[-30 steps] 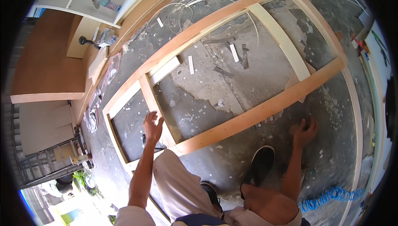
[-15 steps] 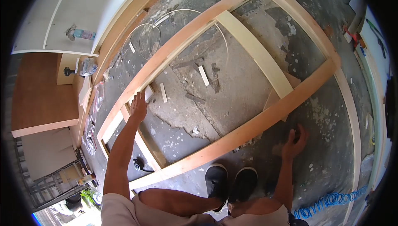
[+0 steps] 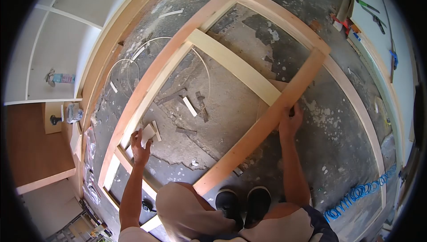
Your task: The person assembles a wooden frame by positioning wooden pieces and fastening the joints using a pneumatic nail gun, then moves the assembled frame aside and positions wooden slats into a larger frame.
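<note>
A large wooden frame (image 3: 249, 145) with crosspieces lies across the floor in front of me. My left hand (image 3: 140, 149) is inside it, near the far-left rail, with its fingers closed on a small pale wood block (image 3: 148, 135). A thin wood strip (image 3: 156, 131) lies right beside that block. On the other side, my right hand (image 3: 291, 120) is at the outer edge of the near rail, close to where the pale crosspiece (image 3: 235, 64) meets it. Its fingers curl against the rail, and some fingertips are hidden.
Offcuts such as a white strip (image 3: 190, 107) lie on the paint-spotted floor inside the frame. A blue coiled hose (image 3: 360, 193) is at lower right. Cabinets (image 3: 66, 33) stand at left, and a white panel with pliers (image 3: 377, 22) at right. My shoes (image 3: 258, 202) are beside the near rail.
My view has turned, so the scene sits further left. My right hand has moved from above the floor up to the near rail. My left hand has come off the far rail onto the block.
</note>
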Available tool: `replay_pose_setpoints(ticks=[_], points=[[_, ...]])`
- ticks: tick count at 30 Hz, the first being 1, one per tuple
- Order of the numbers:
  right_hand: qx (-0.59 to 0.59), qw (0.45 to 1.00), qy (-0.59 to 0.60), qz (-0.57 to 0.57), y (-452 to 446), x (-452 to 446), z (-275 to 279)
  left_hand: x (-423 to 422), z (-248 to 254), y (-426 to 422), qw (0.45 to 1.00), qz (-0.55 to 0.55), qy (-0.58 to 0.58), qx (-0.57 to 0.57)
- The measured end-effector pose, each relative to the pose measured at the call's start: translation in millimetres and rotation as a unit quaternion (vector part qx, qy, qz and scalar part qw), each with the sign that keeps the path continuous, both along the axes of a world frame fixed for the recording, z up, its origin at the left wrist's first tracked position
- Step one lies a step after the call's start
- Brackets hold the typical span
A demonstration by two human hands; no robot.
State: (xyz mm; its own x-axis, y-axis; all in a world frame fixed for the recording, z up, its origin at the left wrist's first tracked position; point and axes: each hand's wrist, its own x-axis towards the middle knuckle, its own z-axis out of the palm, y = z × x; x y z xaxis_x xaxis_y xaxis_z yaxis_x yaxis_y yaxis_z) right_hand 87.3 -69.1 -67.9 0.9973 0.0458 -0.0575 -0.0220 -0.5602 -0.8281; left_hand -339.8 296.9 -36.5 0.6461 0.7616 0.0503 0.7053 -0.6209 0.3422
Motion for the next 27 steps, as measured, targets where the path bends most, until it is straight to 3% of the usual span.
replay_pose_setpoints(ticks=[6,7,8,12,14,17,20,21,23,27], points=[[0.016,0.999,0.023,0.038,3.4,22.4,-12.5,12.1,-4.5,-6.6,0.997,-0.003,0.047,0.055],[0.061,0.997,0.034,0.025,4.5,21.7,-14.2,16.1,-2.3,-8.5,0.996,-0.018,0.060,0.071],[0.106,0.993,0.048,0.012,6.4,21.4,-15.8,22.1,-2.6,-10.5,0.996,-0.035,0.041,0.067],[0.110,0.988,0.102,0.047,15.0,24.5,8.2,78.5,12.8,-38.6,0.997,-0.054,-0.051,0.005],[-0.022,0.997,0.005,0.077,15.1,29.7,5.1,101.9,10.3,-44.0,0.993,-0.104,-0.053,-0.007],[-0.053,0.993,0.056,0.089,12.5,31.6,14.3,147.7,27.9,-57.5,0.983,-0.176,-0.044,-0.003],[-0.058,0.992,0.003,0.116,-15.8,38.6,-9.6,199.0,29.8,-66.8,0.974,-0.158,-0.163,-0.022],[-0.069,0.992,0.004,0.105,-32.1,33.0,1.4,224.7,33.1,-69.3,0.966,-0.159,-0.200,-0.040],[0.017,0.998,0.041,0.050,-63.7,5.8,37.0,280.9,47.9,-76.0,0.964,-0.185,-0.190,-0.030],[-0.126,0.990,-0.053,0.022,-163.4,-86.5,76.9,390.0,56.6,-91.1,0.950,-0.243,-0.195,-0.024]])
